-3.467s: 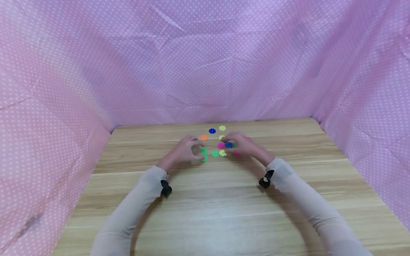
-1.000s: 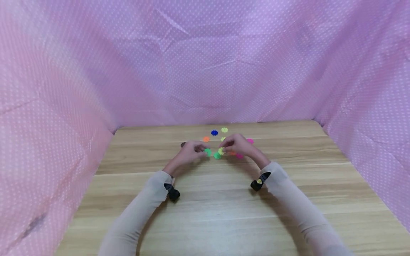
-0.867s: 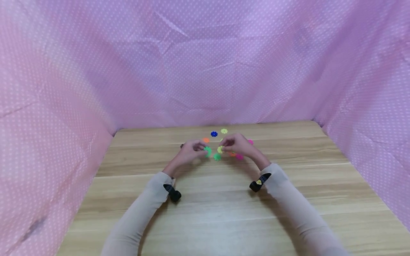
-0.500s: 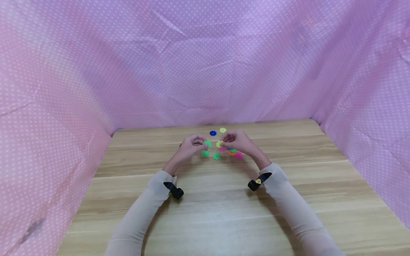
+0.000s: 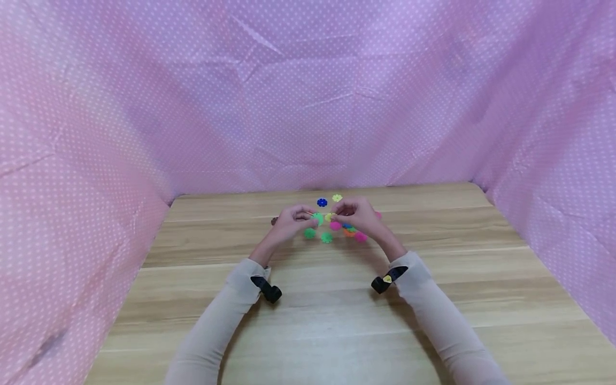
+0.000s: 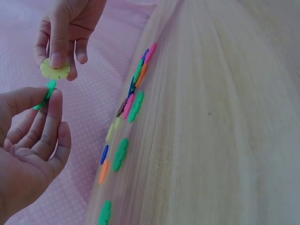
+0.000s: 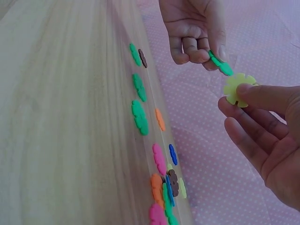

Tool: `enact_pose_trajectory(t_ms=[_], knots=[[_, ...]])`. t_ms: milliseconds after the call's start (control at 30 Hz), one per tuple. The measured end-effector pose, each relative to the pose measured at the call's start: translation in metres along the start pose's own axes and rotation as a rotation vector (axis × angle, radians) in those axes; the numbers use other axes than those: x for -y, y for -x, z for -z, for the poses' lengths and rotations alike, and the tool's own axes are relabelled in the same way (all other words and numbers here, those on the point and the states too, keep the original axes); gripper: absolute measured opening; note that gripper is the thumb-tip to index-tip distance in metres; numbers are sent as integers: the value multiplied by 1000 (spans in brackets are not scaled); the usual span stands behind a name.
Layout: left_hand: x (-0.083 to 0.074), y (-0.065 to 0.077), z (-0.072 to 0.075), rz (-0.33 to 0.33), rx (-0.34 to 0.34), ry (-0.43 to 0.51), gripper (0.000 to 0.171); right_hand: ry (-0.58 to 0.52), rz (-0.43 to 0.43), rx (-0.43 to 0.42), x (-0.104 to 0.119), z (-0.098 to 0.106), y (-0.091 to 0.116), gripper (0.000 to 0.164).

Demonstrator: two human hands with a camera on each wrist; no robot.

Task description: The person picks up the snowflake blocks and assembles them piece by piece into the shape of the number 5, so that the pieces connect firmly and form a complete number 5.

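My left hand (image 5: pixel 289 222) pinches a green snowflake disc (image 5: pixel 317 218) between thumb and fingers. Facing it, my right hand (image 5: pixel 358 214) pinches a yellow snowflake disc (image 7: pixel 240 89) by its near side. Both discs are held up above the table. In the left wrist view the edge of the green disc (image 6: pixel 50 89) comes right at the rim of the yellow disc (image 6: pixel 56 71). The right wrist view shows the green disc (image 7: pixel 220 64) tilted, with its end close to the yellow one's notched edge. Fingers hide part of each disc.
Loose discs lie on the wooden table (image 5: pixel 308 321) beneath the hands: green (image 5: pixel 326 237), pink (image 5: pixel 335 226), blue (image 5: pixel 322 202), yellow (image 5: pixel 337 198) and brown (image 5: pixel 274 221). Several overlap in a cluster by the right hand. A pink dotted cloth (image 5: pixel 308 107) surrounds the table.
Both hands were low over the discs with fingers spread. They have since gripped the green and yellow discs, lifted them off the table and brought them together.
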State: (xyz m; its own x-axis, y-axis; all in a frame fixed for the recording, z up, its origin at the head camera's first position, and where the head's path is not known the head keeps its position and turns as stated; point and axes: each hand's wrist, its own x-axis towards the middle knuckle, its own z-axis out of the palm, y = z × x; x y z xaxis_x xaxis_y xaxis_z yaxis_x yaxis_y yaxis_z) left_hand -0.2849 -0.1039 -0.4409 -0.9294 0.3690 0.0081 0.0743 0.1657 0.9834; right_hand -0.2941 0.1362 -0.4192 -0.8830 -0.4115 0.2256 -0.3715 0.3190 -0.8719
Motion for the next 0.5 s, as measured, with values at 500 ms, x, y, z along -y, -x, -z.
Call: enact_pose_trajectory(t_ms=[500], knots=[[2,-11,-6,23,2,76,35,-33,58,-78,-7,-3,4,9]])
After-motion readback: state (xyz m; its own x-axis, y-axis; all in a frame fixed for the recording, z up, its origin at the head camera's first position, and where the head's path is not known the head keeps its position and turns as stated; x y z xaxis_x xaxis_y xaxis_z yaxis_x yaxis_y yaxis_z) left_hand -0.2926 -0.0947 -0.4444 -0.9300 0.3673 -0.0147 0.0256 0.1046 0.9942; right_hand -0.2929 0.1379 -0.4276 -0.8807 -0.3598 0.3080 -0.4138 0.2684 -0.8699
